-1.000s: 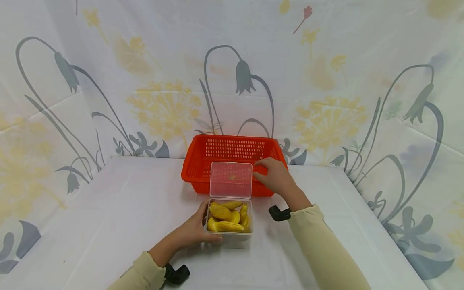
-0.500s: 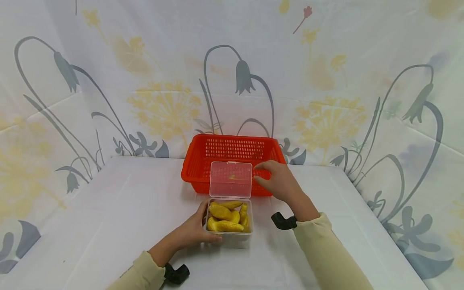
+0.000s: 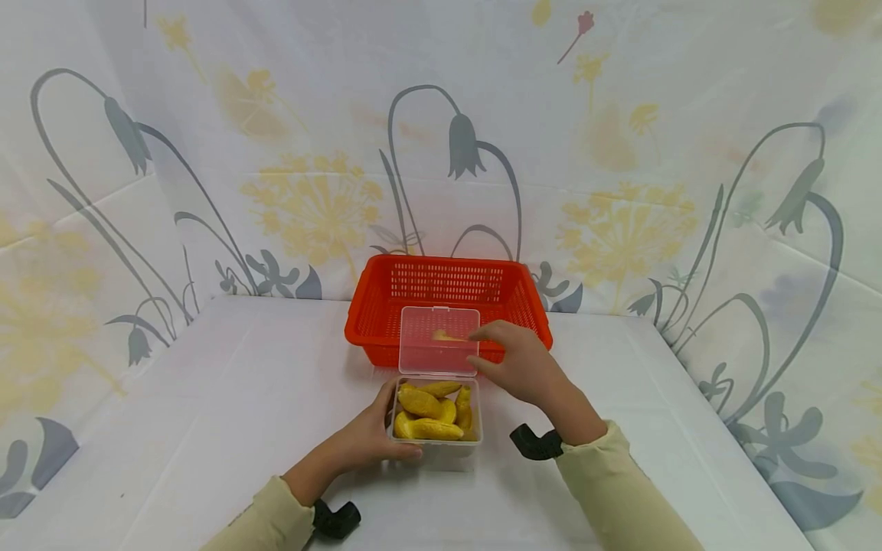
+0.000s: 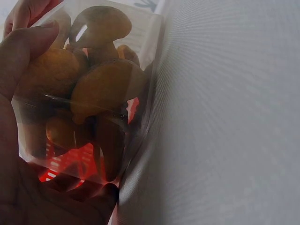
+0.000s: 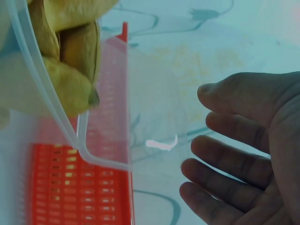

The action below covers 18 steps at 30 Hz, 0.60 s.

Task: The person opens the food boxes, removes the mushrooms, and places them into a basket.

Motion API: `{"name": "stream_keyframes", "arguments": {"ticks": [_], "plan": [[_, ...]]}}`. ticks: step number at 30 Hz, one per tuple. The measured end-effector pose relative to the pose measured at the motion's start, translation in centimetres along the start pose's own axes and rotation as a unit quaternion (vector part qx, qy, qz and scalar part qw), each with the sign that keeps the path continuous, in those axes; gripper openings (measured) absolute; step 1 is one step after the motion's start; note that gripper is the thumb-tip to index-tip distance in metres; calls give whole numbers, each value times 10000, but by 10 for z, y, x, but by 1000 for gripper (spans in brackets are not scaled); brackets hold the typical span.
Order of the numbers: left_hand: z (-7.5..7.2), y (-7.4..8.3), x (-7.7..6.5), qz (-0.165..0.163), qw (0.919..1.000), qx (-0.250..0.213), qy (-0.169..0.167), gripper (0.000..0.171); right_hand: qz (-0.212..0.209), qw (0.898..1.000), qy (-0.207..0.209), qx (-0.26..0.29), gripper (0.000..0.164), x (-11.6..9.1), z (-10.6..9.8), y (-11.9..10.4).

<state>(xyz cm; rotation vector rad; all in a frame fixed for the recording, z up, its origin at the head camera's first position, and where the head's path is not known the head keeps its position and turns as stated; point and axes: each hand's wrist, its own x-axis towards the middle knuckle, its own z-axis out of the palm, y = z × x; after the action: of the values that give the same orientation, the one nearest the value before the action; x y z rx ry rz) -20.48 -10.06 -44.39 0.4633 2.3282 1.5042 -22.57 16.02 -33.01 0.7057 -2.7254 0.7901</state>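
Note:
A clear plastic box (image 3: 444, 444) full of small yellow bananas (image 3: 416, 402) stands on the table, with its hinged lid (image 3: 437, 317) raised at the far side. My left hand (image 3: 365, 436) grips the box's left side, thumb along the front and fingers round behind. Through the box wall in the left wrist view, the bananas (image 4: 108, 86) look dark. My right hand (image 3: 527, 363) hovers at the lid's right edge, fingers parted from the thumb and nothing between them. The right wrist view has that hand (image 5: 248, 154) facing the lid (image 5: 108, 136).
Behind the box is a red perforated basket (image 3: 448, 283), partly covered by the lid in the head view. A small yellowish shape shows through the lid. White cloth (image 3: 262, 383) covers the table, and a flower-printed cloth (image 3: 317, 115) hangs behind.
My right hand has come down and slightly left, from beside the basket to the lid's right edge. The left hand, box and bananas have stayed in place.

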Motion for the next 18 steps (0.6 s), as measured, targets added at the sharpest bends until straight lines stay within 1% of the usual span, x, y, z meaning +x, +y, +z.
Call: {"name": "stream_keyframes", "arguments": {"ticks": [5, 11, 15, 18], "plan": [[-1, 0, 0, 25, 10000, -51, -24, 112, -196, 9994, -200, 187, 35, -7, 3, -10], [-1, 2, -1, 15, 10000, -13, 1, 113, -589, 9967, -300, 463, 33, -13, 9, -15], [-1, 2, -1, 24, 10000, -13, -11, 111, -713, 9948, -523, 513, 33, -16, 14, -17], [-1, 2, -1, 22, 10000, 13, -16, 110, -731, 9930, -744, 557, 33, -18, 17, -20]]}}
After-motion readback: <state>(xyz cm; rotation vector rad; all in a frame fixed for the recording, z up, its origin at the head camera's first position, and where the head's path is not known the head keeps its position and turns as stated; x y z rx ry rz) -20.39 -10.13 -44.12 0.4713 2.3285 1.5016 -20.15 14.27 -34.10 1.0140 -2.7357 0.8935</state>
